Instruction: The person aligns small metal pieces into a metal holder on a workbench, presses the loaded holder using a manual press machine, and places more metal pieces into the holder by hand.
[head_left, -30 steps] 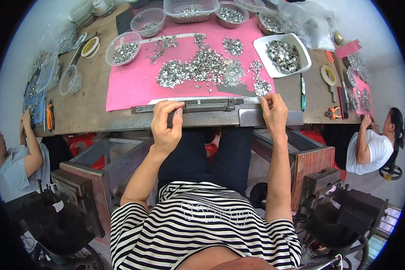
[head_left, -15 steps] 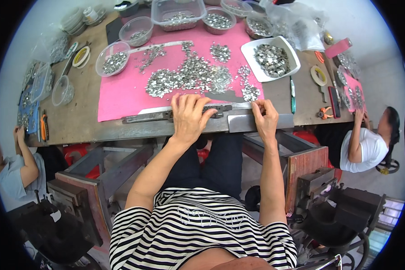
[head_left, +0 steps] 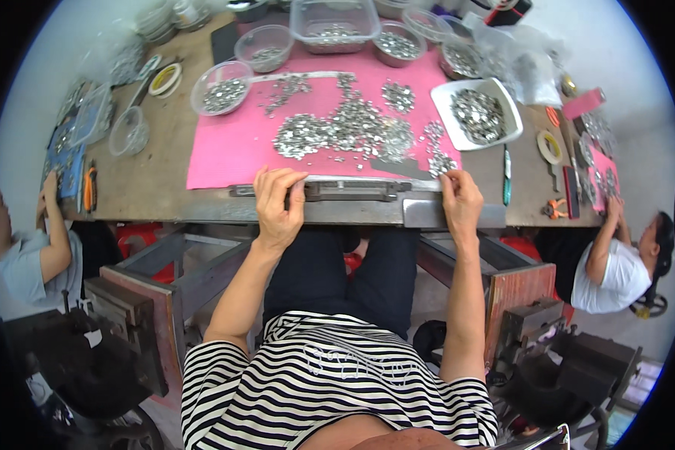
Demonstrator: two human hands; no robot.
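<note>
A long metal rail fixture with a dark block [head_left: 356, 191] lies along the table's front edge before me. My left hand [head_left: 280, 214] is at the fixture's left part, beside the block, its fingers stretched forward and the thumb apart from them. At the right end, my right hand [head_left: 463, 204] has thumb and fingertips pressed together close to a small heap of silvery pieces [head_left: 442, 163]; anything between them is too small to see. Beneath that hand a flat metal plate [head_left: 426, 214] sits on the edge. Beyond the rail, a large pile of shiny flat pieces [head_left: 345, 131] covers a pink mat [head_left: 225, 161].
Clear plastic bowls [head_left: 223, 88] and a tub [head_left: 336, 26] of pieces line the mat's back. A white dish [head_left: 511, 120] of pieces stands right, near a green-handled tool [head_left: 507, 176] and a tape roll [head_left: 549, 148]. Co-workers sit at left [head_left: 41, 255] and right [head_left: 615, 262].
My left hand has slid left off the dark block, which now shows more fully. My right hand stays at the rail's right end. The whole view has shifted slightly.
</note>
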